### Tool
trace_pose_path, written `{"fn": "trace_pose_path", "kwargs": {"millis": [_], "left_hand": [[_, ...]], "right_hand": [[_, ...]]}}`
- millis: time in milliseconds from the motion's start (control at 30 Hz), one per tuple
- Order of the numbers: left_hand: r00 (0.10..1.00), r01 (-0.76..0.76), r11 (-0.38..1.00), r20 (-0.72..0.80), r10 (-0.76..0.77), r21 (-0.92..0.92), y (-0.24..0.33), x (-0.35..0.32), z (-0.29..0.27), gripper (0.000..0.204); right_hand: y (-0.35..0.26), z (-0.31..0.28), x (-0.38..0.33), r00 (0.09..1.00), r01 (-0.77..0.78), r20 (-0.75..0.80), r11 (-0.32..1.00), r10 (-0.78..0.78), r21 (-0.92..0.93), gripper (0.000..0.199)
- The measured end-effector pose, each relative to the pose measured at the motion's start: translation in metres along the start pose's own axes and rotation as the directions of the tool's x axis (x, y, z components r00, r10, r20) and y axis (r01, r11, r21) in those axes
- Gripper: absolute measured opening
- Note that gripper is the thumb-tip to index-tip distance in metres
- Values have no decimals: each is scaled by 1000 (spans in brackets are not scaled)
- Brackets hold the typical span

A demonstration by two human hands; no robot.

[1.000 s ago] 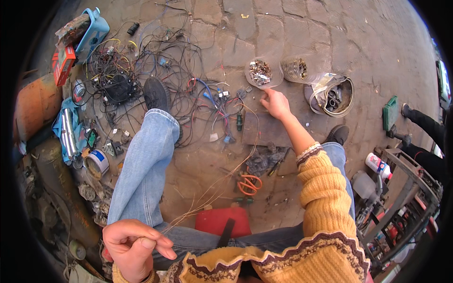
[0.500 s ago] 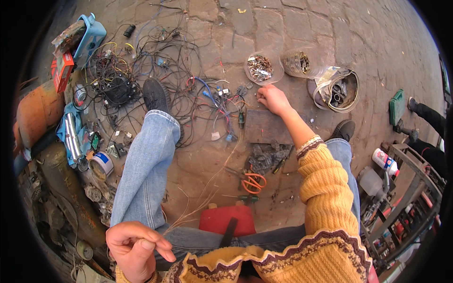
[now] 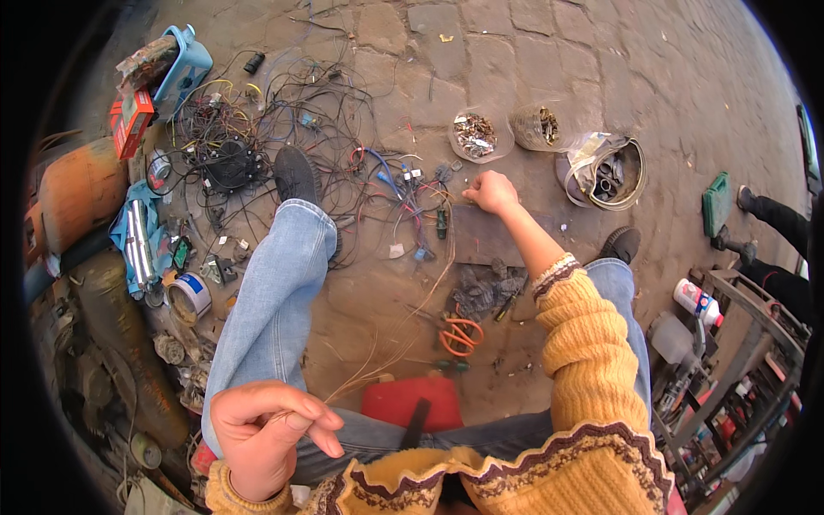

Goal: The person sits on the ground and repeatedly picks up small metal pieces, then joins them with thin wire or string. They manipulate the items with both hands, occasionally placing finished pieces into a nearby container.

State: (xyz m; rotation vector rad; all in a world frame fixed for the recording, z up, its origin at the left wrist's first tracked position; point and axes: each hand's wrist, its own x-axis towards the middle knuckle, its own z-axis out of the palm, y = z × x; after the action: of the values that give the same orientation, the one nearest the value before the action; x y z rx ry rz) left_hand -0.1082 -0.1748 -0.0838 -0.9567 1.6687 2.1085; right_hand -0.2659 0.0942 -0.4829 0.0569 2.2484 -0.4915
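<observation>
My left hand [image 3: 268, 427] is closed in a pinch at the lower left, over my thigh. Its fingertips grip several thin copper wires [image 3: 359, 376], which fan out and run up toward a green-handled tool [image 3: 442, 224]. Farther off, my right hand [image 3: 492, 192] is held with its fingers curled together, above the far edge of a dark flat board [image 3: 489, 236]. Whatever may be between its fingertips is too small to make out. Just beyond it stands a clear plastic tub [image 3: 505, 148] of small metal bits. Cut coloured wires and connectors [image 3: 412, 184] lie left of the right hand.
A tangle of black cables [image 3: 305, 94] spreads at the far left. Beside the tub are another clear container [image 3: 549, 129] and a bucket [image 3: 635, 193] of dark parts. Orange-handled scissors [image 3: 462, 336] and a red seat [image 3: 410, 402] are nearer. A metal frame [image 3: 730, 378] stands right.
My left hand has shifted slightly up and to the right, still pinching the copper wires. The right hand stays curled near the board. The whole view has tilted a little.
</observation>
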Motion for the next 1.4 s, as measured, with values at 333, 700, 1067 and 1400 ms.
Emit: {"fn": "trace_pose_path", "kwargs": {"millis": [333,700,1067,1400], "left_hand": [[1000,-19,999,-15,19,45,0,7,-4,11],[964,-199,979,186,188,37,-31,7,21,18],[905,-167,985,391,169,-41,-56,10,65,21],[894,-57,998,446,54,-6,-55,12,74,23]], "right_hand": [[2,1,-9,992,34,-124,992,-19,118,26],[-106,-76,-313,913,377,-365,36,-185,925,10],[-124,-81,-380,948,255,-236,64,-216,965,16],[-106,-86,-374,956,260,-242,92,-167,961,21]]}}
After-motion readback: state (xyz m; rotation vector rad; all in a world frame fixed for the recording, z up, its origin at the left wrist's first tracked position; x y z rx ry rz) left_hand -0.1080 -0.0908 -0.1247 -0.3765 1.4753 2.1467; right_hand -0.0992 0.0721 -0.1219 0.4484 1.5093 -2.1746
